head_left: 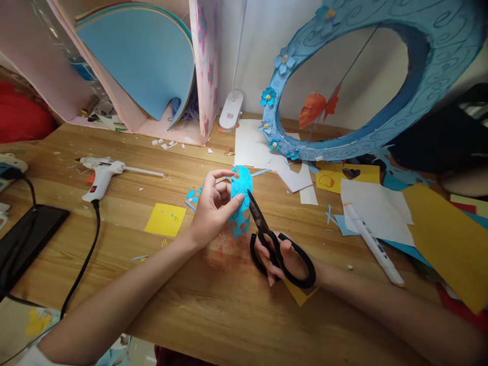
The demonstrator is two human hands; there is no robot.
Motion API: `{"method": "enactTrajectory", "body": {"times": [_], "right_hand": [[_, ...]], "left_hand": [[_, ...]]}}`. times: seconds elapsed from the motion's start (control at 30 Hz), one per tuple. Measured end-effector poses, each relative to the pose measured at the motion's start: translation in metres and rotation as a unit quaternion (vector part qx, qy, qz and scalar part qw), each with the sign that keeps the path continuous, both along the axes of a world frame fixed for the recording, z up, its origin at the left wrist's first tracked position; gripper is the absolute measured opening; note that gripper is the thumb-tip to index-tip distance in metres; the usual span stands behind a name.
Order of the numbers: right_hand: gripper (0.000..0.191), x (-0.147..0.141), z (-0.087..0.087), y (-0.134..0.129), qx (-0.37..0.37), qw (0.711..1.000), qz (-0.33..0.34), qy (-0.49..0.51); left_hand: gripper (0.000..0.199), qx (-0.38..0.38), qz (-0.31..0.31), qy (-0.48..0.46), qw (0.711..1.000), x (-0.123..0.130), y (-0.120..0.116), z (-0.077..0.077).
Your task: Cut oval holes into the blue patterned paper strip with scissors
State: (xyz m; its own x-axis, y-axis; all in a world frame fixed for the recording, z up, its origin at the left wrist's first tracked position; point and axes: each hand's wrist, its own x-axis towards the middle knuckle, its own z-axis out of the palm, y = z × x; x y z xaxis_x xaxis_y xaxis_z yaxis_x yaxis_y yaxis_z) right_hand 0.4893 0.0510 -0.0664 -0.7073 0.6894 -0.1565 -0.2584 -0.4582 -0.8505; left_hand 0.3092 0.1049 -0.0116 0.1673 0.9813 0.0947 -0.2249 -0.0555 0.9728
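Note:
Between the thumb and fingers of my left hand (216, 201) is a strip of bright blue paper (241, 201). Small rounded shapes are drawn on it, and several holes are cut through its lower part. My right hand (280, 256) has its fingers through the handles of black scissors (263, 223). The scissors' tip points up and left, at the strip's right edge; whether it touches the paper I cannot tell. Small cut blue pieces (194, 194) lie on the table just behind my left hand.
A white glue gun (101, 175) with its cable and a yellow paper square (165, 219) lie left. At the back stand a pink box (206, 71) and a blue decorated ring (282, 91). A white marker (375, 244) and paper sheets (450, 239) cover the right side.

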Motion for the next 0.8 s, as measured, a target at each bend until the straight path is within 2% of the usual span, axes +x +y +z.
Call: {"method": "enactTrajectory", "body": {"times": [0.27,0.4,0.57,0.8], "right_hand": [[0.062,0.003,-0.003,0.001,0.013,1.000,0.016,-0.001],[0.064,0.003,-0.006,-0.001,-0.006,0.999,0.030,0.041],[0.065,0.002,-0.005,-0.002,-0.002,0.998,0.032,0.045],[0.064,0.001,-0.003,0.000,-0.013,0.998,0.031,0.048]], "left_hand": [[0.038,-0.003,0.032,0.015,0.999,-0.004,0.005,0.001],[0.039,0.023,0.004,0.029,0.999,-0.009,0.010,0.000],[0.039,0.037,-0.031,0.035,0.998,-0.010,0.010,0.000],[0.037,0.022,-0.033,0.057,0.998,-0.008,0.008,0.001]]}}
